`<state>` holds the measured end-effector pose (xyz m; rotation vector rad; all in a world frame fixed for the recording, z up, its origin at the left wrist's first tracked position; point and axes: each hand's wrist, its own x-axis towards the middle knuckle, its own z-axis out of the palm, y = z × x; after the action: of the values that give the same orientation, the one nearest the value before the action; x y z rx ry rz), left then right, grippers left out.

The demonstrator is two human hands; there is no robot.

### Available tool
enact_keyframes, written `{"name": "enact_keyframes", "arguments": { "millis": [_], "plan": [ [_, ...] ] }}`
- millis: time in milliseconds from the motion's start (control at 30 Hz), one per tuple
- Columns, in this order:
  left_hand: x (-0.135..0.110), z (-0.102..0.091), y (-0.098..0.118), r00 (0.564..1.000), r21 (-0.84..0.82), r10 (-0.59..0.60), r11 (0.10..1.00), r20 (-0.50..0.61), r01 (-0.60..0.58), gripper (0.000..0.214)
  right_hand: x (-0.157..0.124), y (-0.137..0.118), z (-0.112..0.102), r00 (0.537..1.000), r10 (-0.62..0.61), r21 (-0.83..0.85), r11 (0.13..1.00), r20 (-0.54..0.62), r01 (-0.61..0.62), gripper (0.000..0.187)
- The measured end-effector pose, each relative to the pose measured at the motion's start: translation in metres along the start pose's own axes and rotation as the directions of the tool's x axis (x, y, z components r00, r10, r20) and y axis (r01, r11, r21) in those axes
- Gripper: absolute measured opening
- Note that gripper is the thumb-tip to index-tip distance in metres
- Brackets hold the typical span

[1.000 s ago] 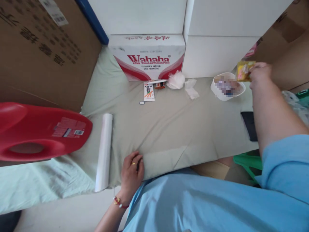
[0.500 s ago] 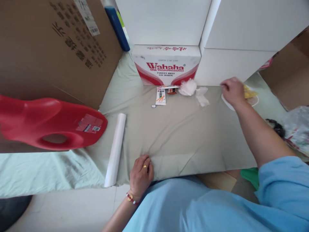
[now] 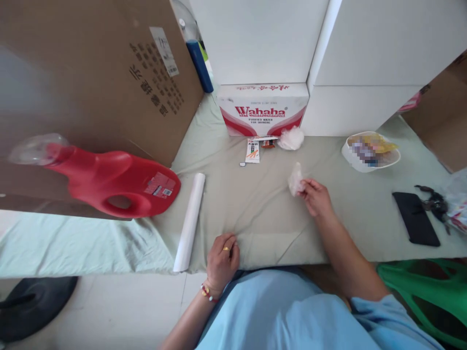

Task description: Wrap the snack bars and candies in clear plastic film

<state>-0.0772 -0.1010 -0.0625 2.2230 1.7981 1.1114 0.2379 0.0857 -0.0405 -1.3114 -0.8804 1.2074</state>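
My right hand (image 3: 316, 197) pinches a crumpled, translucent whitish piece of plastic (image 3: 295, 180) between thumb and fingers, just above the cloth. My left hand (image 3: 222, 255), with a ring and a beaded bracelet, rests on the front of the table with its fingers curled in. Nothing shows in it. A larger crumpled ball of whitish plastic (image 3: 291, 138) lies against the Wahaha box (image 3: 264, 111). Beside it are a small white snack packet (image 3: 252, 151) and a small dark-orange packet (image 3: 268, 144). Left of my left hand lies a white roll (image 3: 190, 221).
A red jug (image 3: 124, 182) lies on the left by a large cardboard box (image 3: 109, 97). At right stand a white bowl (image 3: 352, 158) with wrappers, a black phone (image 3: 416, 218) and keys (image 3: 436, 204). White cabinets (image 3: 255, 41) rise behind. A green bag (image 3: 419, 287) hangs below.
My right hand has come back from the bowl toward the middle and picked up the smaller piece of plastic. My left hand stays on the table. The view has shifted slightly.
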Motion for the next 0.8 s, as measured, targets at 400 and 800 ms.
{"name": "enact_keyframes", "arguments": {
  "millis": [400, 800],
  "plan": [
    [0.070, 0.055, 0.083, 0.974, -0.620, -0.126, 0.753, 0.189, 0.218, 0.074, -0.130, 0.007, 0.009, 0.990, 0.024, -0.140, 0.990, 0.141, -0.004, 0.031],
    [0.074, 0.057, 0.053, 0.729, -0.677, -0.477, 0.318, 0.490, 0.664, 0.036, -0.133, 0.020, -0.001, 0.994, -0.023, -0.158, 0.987, 0.106, 0.040, 0.031]
  ]
}}
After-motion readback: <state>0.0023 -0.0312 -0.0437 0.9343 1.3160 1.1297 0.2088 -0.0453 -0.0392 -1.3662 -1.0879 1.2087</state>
